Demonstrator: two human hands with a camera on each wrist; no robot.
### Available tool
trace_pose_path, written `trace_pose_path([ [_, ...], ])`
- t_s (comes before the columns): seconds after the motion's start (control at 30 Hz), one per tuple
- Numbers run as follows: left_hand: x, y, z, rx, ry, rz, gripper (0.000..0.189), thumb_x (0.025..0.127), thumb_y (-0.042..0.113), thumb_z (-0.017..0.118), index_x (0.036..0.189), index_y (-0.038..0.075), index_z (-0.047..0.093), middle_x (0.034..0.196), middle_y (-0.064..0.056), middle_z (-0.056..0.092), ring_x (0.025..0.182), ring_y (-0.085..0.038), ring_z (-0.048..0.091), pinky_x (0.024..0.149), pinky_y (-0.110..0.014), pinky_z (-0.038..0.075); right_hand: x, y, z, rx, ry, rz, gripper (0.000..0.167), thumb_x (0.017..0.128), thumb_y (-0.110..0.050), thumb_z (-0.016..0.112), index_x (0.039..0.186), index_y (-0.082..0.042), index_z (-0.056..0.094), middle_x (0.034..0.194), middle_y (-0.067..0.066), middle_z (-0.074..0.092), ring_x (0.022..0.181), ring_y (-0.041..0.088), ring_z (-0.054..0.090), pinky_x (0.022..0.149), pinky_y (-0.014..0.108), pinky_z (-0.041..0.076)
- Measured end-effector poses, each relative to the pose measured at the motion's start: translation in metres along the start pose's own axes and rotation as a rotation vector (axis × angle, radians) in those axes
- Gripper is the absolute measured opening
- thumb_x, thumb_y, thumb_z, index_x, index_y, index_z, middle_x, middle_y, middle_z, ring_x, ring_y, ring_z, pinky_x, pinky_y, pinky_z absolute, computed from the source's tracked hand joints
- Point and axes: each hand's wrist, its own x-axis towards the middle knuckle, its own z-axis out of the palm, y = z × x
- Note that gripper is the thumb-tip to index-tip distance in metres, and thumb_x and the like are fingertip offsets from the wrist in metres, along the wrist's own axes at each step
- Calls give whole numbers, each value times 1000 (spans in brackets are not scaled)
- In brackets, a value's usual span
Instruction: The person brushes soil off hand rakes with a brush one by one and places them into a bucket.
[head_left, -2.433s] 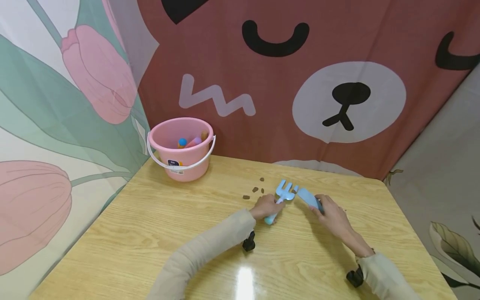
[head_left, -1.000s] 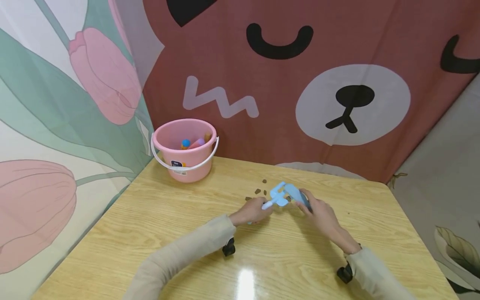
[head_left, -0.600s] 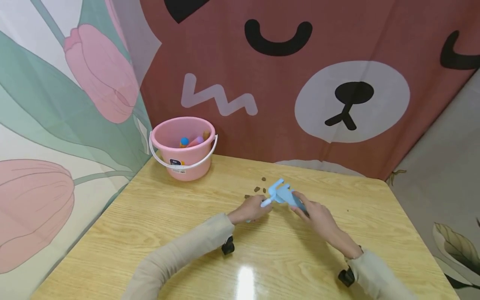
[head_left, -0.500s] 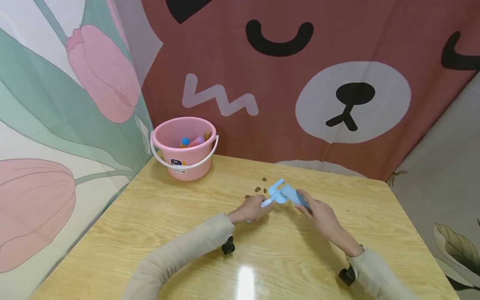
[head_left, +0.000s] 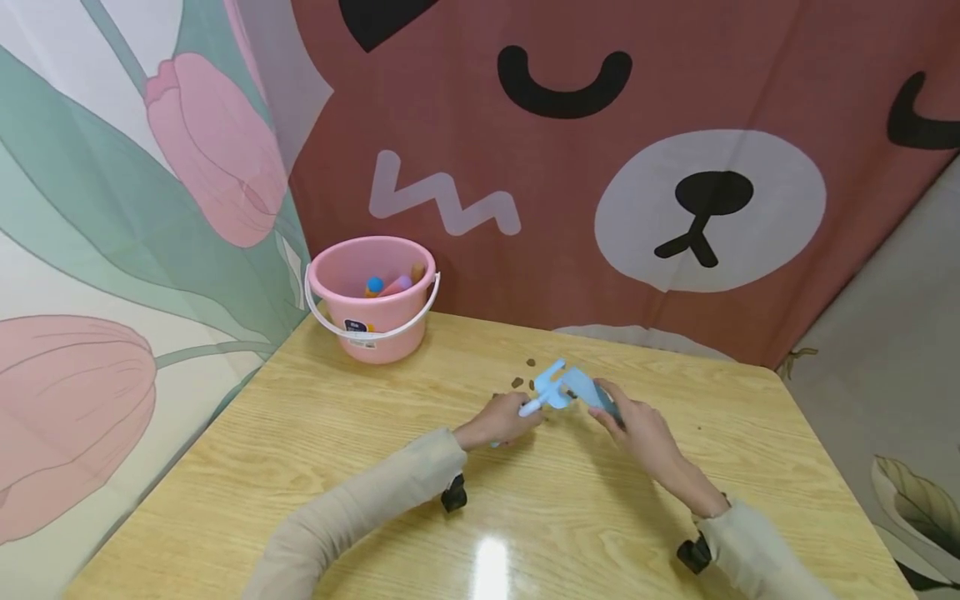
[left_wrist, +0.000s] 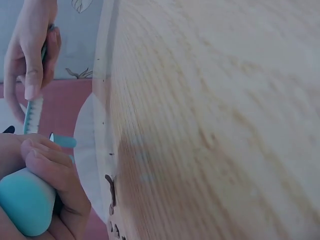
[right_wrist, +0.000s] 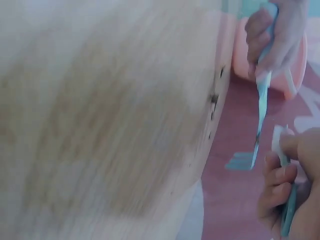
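Observation:
Above the table, my left hand [head_left: 502,418] grips the handle of a light-blue toy garden fork [head_left: 553,392]; its tines point away and to the right. The thick rounded end of the fork's handle [left_wrist: 27,202] shows in the left wrist view. My right hand [head_left: 637,429] holds a blue brush [head_left: 587,388] close against the fork's head. Its white bristles [left_wrist: 34,116] show in the left wrist view. A small brown bit [head_left: 572,394] shows between fork and brush. Several brown bits [head_left: 517,382] lie on the table beyond the left hand, partly hidden by it.
A pink bucket [head_left: 384,325] with a white handle stands at the table's back left corner, with colourful things inside. The wooden table [head_left: 420,533] reaches a printed bear curtain [head_left: 555,183] at the back. A tiny speck lies right of the right hand.
My left hand has moved left and turned the fork, which pointed more away before. My right hand has brought the brush left onto the fork's head, with small back-and-forth shifts since.

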Motion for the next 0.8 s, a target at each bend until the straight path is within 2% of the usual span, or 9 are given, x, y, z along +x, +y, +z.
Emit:
trace_pose_path([
  [0.13,1,0,0,-23,7,0,19,101,23,57,90,8,56,56,1,45,40,-10,38,36,-22,33,-2,-1,3,27,-19,-38,48,97,-22,66,138,-4,51,54,-10,41,41,3,33,39,21,28],
  [0.37,2,3,1,-8,6,-2,16,102,21,56,93,7,58,56,0,45,39,-10,38,37,-22,33,-2,10,4,7,-5,8,47,97,-21,66,138,-3,51,56,-7,46,40,6,35,37,22,27],
  [0.53,3,0,2,8,6,-4,18,101,22,57,91,7,57,54,1,44,39,-9,37,36,-22,32,-1,14,-1,-23,28,96,48,98,-20,65,139,-1,48,54,-2,45,39,9,34,38,24,25],
  [0.6,3,-1,3,5,4,-10,20,101,24,58,89,8,57,53,1,43,38,-9,36,36,-22,32,-1,12,-3,-4,42,108,49,98,-20,65,139,-1,48,53,-2,44,39,9,33,38,24,24],
  [0.8,4,-2,4,-10,2,-7,21,102,24,56,89,8,54,54,2,42,39,-10,36,36,-22,31,-3,2,-2,66,-19,-35,50,97,-22,66,140,-3,50,58,-7,49,42,3,37,39,22,30],
])
